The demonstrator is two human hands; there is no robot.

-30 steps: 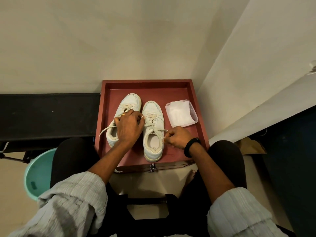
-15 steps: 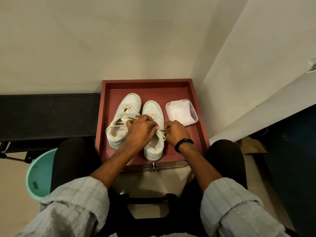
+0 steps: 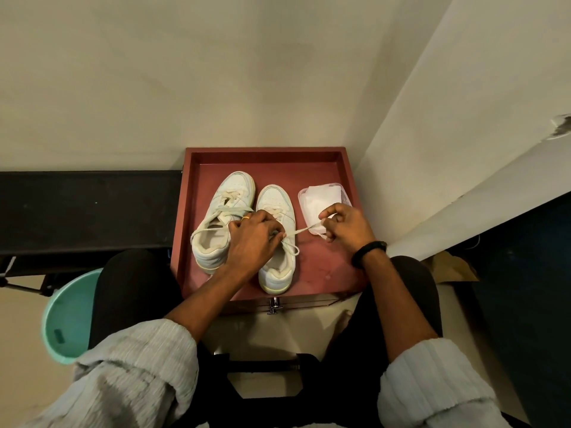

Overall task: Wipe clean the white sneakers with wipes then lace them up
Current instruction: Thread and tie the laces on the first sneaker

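Two white sneakers stand side by side, toes away from me, on a red tray (image 3: 333,273). The left sneaker (image 3: 222,217) has loose lace loops trailing off its left side. My left hand (image 3: 253,239) sits over the tongue of the right sneaker (image 3: 275,205), fingers curled on its lace at the eyelets. My right hand (image 3: 346,223) pinches the free end of that lace (image 3: 301,231) and holds it taut out to the right. A clear tub of white wipes (image 3: 318,197) lies just behind my right hand.
The tray tops a small red cabinet with a metal latch (image 3: 273,305) in a wall corner. A black bench (image 3: 86,208) runs to the left, a teal bucket (image 3: 66,316) sits on the floor beside my left knee, and brown cardboard (image 3: 448,267) lies at right.
My right hand has moved from the right sneaker out to the right, drawing the lace taut. My left hand stayed on the right sneaker's tongue.
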